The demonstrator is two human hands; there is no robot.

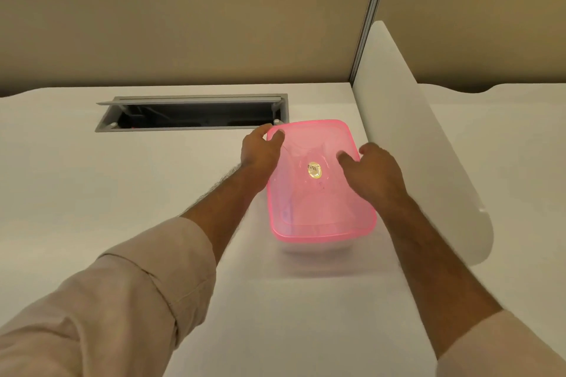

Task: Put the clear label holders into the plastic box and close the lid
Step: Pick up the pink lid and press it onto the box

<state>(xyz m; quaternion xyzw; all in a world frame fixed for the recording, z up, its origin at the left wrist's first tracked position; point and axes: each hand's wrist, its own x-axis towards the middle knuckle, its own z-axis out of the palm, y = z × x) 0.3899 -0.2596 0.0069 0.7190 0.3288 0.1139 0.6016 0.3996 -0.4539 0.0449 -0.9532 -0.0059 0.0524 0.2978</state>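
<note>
A big white desk (122, 193) holds a clear plastic box (315, 249) near a white divider (413, 131). A pink lid (318, 208) sits on top of the box. The left hand (260, 151) grips the lid's far left corner, fingers curled over the edge. The right hand (375, 173) rests on the lid's right side, fingers a little spread.

Through the translucent pink lid (318, 211) the contents of the clear plastic box (309, 249) show only as faint blurred shapes, too vague to tell apart. The box's walls are smeared below the lid. The left hand (260, 151) hides the lid's far left corner, its fingertips curling out of sight. The dark open cable tray (196, 116) holds indistinct shapes. Both beige sleeves (101, 309) are cut off at the bottom edge.
</note>
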